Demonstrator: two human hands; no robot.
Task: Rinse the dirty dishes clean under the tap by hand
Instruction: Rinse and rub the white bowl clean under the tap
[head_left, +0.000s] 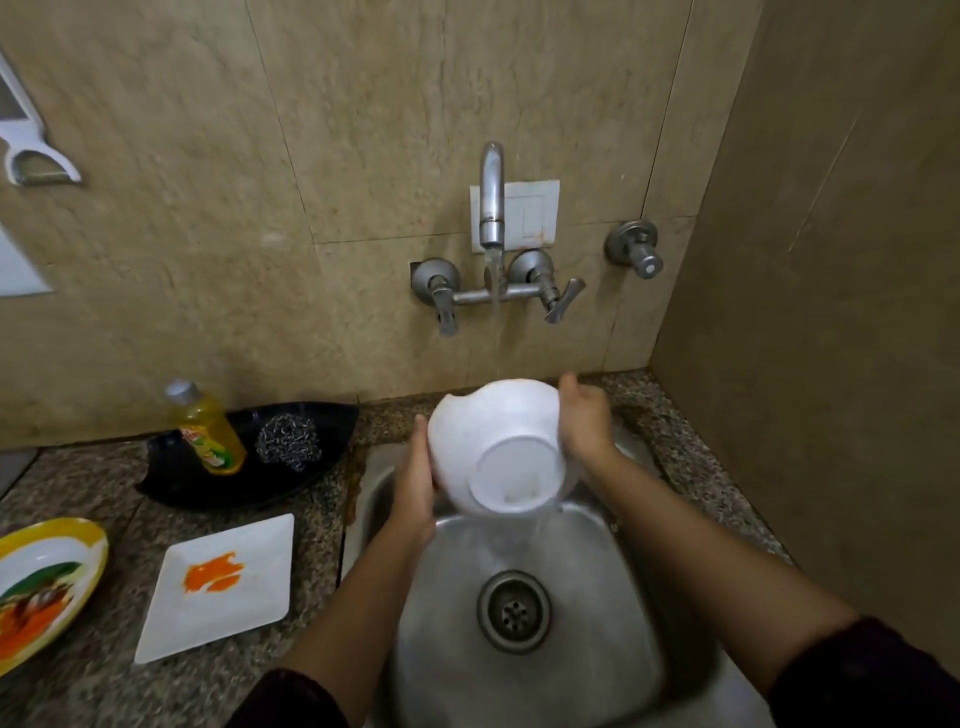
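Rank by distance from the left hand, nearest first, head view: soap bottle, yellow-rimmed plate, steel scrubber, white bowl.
From the left hand:
1. white bowl: held by it, over the sink.
2. steel scrubber: in the black tray, left of the sink.
3. soap bottle: same tray, further left.
4. yellow-rimmed plate: far left, at the frame edge.

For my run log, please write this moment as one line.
step: rinse | left hand, right hand: hold white bowl under running tap over sink | pending: stained square plate
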